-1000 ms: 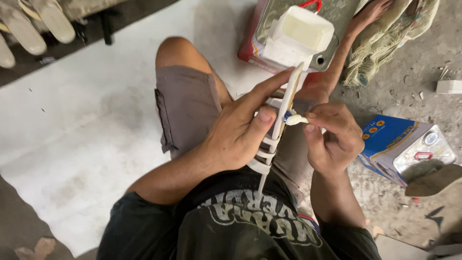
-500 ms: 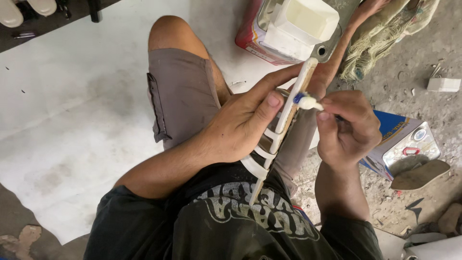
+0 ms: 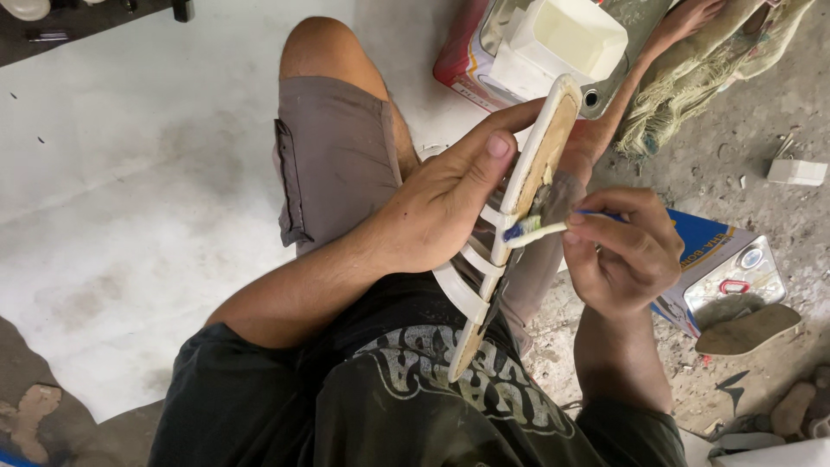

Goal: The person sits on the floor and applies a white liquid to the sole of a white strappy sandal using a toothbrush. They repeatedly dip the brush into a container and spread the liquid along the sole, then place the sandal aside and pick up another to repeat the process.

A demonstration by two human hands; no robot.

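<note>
My left hand (image 3: 432, 216) grips the white sandal (image 3: 510, 233) by its straps, sole side turned right, held over my lap. My right hand (image 3: 622, 251) pinches a brush (image 3: 540, 227), bristles touching the tan sole. A tin (image 3: 519, 52) sits beyond my knee.

White sheet (image 3: 130, 173) covers the floor under my knee. Ahead: red-sided tin (image 3: 471, 60) with a cream plastic tub (image 3: 575, 35) on top. Frayed cloth (image 3: 700, 86) beside it on gritty concrete. Right of me: blue tin (image 3: 735, 268), a loose tan sole (image 3: 748, 329), small white block (image 3: 795, 171).
</note>
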